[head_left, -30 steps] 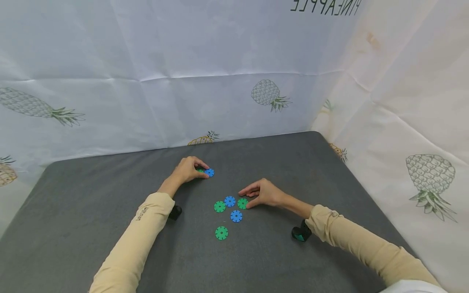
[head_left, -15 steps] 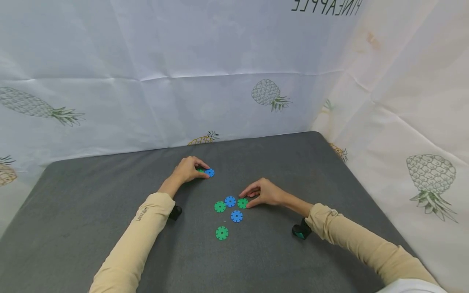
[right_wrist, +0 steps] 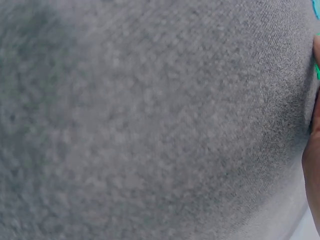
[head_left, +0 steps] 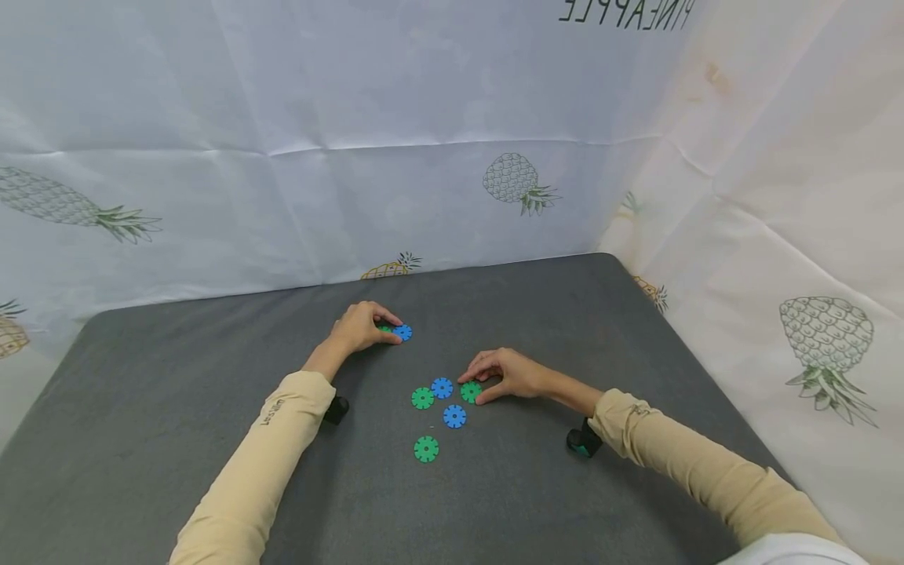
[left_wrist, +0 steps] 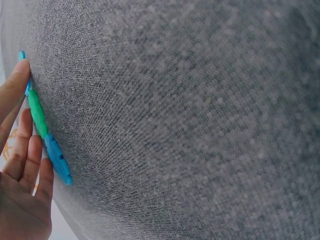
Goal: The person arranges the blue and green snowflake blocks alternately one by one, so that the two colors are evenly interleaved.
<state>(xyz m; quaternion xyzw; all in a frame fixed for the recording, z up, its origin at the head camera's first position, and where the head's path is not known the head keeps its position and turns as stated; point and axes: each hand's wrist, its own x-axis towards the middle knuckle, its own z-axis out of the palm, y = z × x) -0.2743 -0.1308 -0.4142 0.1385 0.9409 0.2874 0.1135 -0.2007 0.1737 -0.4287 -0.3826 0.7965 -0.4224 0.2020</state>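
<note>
At the back of the grey table my left hand [head_left: 359,328] pinches a blue notched disc [head_left: 402,333] between thumb and fingers. In the left wrist view this blue disc joins a green notched disc [left_wrist: 37,112], which joins a second blue disc [left_wrist: 58,160], forming a row seen edge-on. Nearer the middle, my right hand [head_left: 514,373] holds a loose green disc [head_left: 470,392] by its edge, thumb on the near side and fingers on the far side. Only a sliver of that disc [right_wrist: 317,71] shows in the right wrist view.
Left of the right hand lie a blue disc [head_left: 442,388], a green disc [head_left: 422,398] and another blue disc [head_left: 455,416]. One more green disc [head_left: 426,449] lies closer to me. White pineapple-print cloth [head_left: 424,196] hangs behind the table [head_left: 530,502] and along its right side.
The right hand has shifted slightly right with its green disc, widening the gap to the blue disc beside it. The left hand stays at its row of discs.
</note>
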